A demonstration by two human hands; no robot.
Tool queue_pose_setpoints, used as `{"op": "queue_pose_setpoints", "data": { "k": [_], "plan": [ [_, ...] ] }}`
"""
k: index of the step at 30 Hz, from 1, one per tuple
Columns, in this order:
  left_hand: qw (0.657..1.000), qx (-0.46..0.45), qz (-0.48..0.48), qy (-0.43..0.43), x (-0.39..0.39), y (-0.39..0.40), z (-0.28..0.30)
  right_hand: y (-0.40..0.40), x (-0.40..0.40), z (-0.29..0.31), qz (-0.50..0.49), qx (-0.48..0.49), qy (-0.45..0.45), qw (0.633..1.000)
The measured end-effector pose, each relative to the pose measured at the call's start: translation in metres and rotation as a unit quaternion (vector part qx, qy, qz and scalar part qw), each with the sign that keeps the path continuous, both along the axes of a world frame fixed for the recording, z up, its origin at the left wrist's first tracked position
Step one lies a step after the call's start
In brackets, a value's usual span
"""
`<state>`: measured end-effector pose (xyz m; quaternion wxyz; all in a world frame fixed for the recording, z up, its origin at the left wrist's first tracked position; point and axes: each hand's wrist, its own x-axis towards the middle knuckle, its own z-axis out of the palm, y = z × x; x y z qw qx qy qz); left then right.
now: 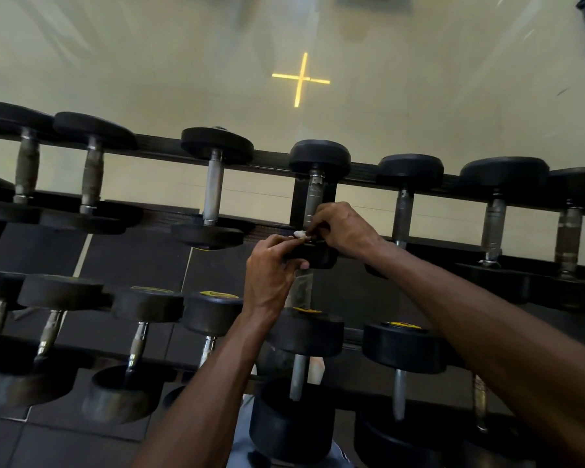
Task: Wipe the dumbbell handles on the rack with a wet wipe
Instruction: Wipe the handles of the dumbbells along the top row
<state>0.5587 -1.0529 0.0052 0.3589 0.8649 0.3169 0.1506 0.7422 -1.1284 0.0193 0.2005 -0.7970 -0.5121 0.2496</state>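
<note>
A black rack [271, 157] carries two rows of black-headed dumbbells with steel handles. At the middle of the top row, my right hand [343, 228] pinches a small white wet wipe [299, 234] against the near end of one dumbbell's handle [314, 197]. My left hand [272, 275] grips that same dumbbell's near head [320, 256], thumb on its underside, fingers over its top edge close to the wipe. Most of the wipe is hidden between the fingers.
Neighbouring top-row dumbbells stand close by, one on the left [213, 187] and one on the right [404, 204]. The lower row [213, 315] sits below my forearms. A pale floor with a yellow cross [300, 79] lies beyond the rack; dark tiles lie under it.
</note>
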Motion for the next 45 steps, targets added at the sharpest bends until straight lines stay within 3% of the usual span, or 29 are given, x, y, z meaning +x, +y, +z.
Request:
{"op": "queue_pose_setpoints", "data": {
  "k": [6,12,17,25,32,40,45],
  "plan": [
    [1.000,0.006,0.002,0.004,0.000,-0.001,-0.003,0.010,-0.019,0.001,0.063,0.013,-0.046,0.997],
    [1.000,-0.006,0.005,-0.009,-0.001,-0.001,-0.002,-0.016,-0.003,-0.012,-0.042,0.020,0.011,0.999],
    [1.000,-0.012,0.016,-0.012,-0.001,-0.003,-0.004,-0.013,0.000,-0.016,-0.054,0.019,0.024,0.998],
    [1.000,-0.009,0.004,-0.005,-0.001,-0.002,-0.004,-0.003,0.003,0.001,0.111,0.008,-0.030,0.993],
    [1.000,-0.014,0.010,-0.004,-0.001,-0.002,-0.007,-0.012,0.009,-0.006,0.015,-0.008,-0.007,1.000],
    [1.000,-0.005,0.013,-0.006,-0.002,-0.007,-0.008,-0.001,0.001,-0.004,0.067,0.013,-0.010,0.998],
    [1.000,-0.002,0.000,0.004,0.000,-0.006,-0.005,0.022,-0.006,0.002,0.118,0.004,-0.076,0.990]
  ]
}}
